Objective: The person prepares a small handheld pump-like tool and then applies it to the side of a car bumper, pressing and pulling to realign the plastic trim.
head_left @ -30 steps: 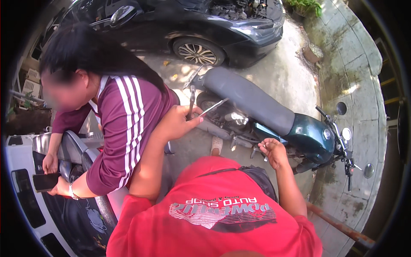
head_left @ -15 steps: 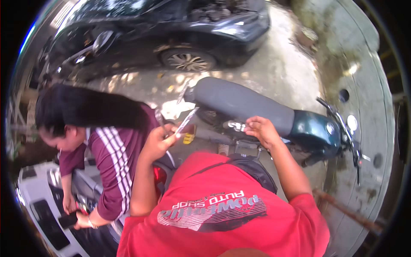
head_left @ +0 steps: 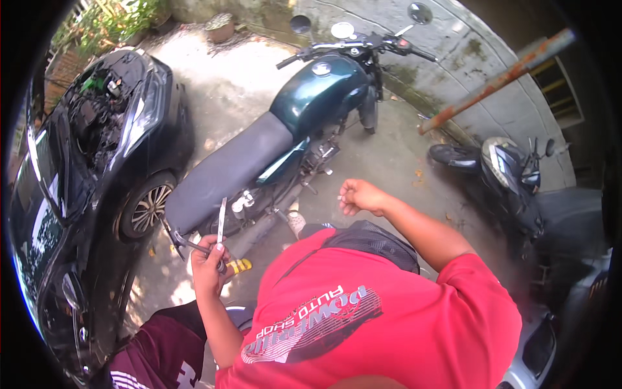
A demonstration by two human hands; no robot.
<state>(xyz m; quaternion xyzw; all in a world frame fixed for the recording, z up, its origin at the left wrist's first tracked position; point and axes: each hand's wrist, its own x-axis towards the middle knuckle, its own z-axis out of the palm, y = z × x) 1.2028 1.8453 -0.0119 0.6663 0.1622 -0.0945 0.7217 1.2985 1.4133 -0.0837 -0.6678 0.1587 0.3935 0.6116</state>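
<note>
My left hand (head_left: 207, 269) is closed round two tools beside the motorcycle's rear. One is a slim, flat silver wrench (head_left: 222, 220) pointing up and away from my thumb. The other is a dark bent bar (head_left: 194, 245), its exact kind unclear, crossing my fingers. My right hand (head_left: 364, 198) is raised in front of me to the right of the motorcycle's engine, fingers curled in and thumb against them. Whatever it may hold is too small to make out. The motorcycle (head_left: 249, 152), with its grey seat and dark green tank, stands ahead, touched by neither hand.
At left, a dark car (head_left: 107, 194) stands with its engine bay uncovered. A person in a maroon shirt (head_left: 159, 343) is low at left. A rusty pole (head_left: 499, 81) slants at right near a second motorcycle (head_left: 499, 175). A concrete wall (head_left: 447, 58) runs behind.
My view has swung right, so the motorcycle and car appear turned and the second motorcycle shows. My left hand still grips the tools. My right hand no longer overlaps the motorcycle's side.
</note>
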